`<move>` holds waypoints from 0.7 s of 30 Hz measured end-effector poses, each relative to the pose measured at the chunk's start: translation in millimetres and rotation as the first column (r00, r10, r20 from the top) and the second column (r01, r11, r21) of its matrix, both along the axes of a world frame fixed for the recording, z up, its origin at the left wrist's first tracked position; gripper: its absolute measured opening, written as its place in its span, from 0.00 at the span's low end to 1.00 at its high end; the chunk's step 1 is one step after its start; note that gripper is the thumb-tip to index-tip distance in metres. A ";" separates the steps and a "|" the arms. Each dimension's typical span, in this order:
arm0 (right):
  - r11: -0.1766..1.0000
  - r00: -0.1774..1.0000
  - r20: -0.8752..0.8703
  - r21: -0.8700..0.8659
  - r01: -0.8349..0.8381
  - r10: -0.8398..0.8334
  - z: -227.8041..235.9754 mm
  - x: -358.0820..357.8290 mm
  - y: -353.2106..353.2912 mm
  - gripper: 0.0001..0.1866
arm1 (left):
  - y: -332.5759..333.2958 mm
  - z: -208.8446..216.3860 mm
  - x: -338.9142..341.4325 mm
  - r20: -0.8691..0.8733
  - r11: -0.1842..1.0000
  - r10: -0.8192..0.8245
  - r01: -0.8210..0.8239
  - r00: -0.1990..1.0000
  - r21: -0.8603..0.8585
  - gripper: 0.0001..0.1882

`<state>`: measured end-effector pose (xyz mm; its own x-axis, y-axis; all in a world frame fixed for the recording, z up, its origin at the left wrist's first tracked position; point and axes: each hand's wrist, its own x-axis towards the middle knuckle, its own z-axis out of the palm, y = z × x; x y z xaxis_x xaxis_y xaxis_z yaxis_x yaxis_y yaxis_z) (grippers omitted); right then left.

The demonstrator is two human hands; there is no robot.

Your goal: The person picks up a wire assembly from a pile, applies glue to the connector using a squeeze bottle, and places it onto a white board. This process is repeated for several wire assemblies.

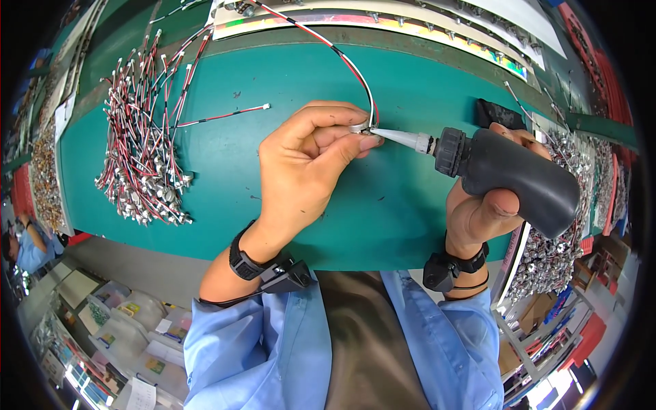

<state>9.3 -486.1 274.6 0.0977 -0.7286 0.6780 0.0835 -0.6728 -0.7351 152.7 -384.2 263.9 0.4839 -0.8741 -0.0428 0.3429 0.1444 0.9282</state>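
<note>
A green worktable spans the view, bearing a pile of red, white and black wire harnesses at left. The right hand curls around a black squeeze bottle; the left hand, nearly closed, pinches a small wired component above the table's middle. The bottle's pale tapered nozzle points at it; contact is unclear.
</note>
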 end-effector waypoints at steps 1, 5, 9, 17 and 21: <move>1.000 1.000 -0.001 -0.006 -0.001 0.001 -0.3 -0.1 -0.3 0.41 | 0.0 0.0 0.2 0.003 1.000 -0.003 0.003 1.000 -0.001 0.09; 1.000 1.000 -0.002 -0.013 0.024 -0.024 -1.1 0.1 -1.6 0.40 | -0.1 -2.4 0.3 0.007 1.000 -0.003 0.003 1.000 -0.022 0.09; 0.989 0.992 0.036 0.079 -0.124 0.122 1.5 -3.0 2.6 0.35 | -1.7 -2.0 -2.1 0.014 0.999 0.030 -0.030 0.999 -0.035 0.08; 0.995 0.995 0.027 0.039 -0.095 0.094 -1.0 -4.8 -0.5 0.35 | 0.1 -3.0 -0.5 0.005 1.000 0.001 -0.001 1.000 -0.011 0.09; 0.995 0.996 0.017 0.057 -0.086 0.085 -0.1 -4.6 0.6 0.35 | 0.1 -2.5 0.3 0.007 1.000 0.004 -0.004 1.000 -0.011 0.09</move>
<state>4.7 -485.5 274.5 0.1517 -0.7556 0.6372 0.1502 -0.6195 -0.7705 153.0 -384.0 261.4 0.4876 -0.8726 -0.0296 0.3355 0.1560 0.9290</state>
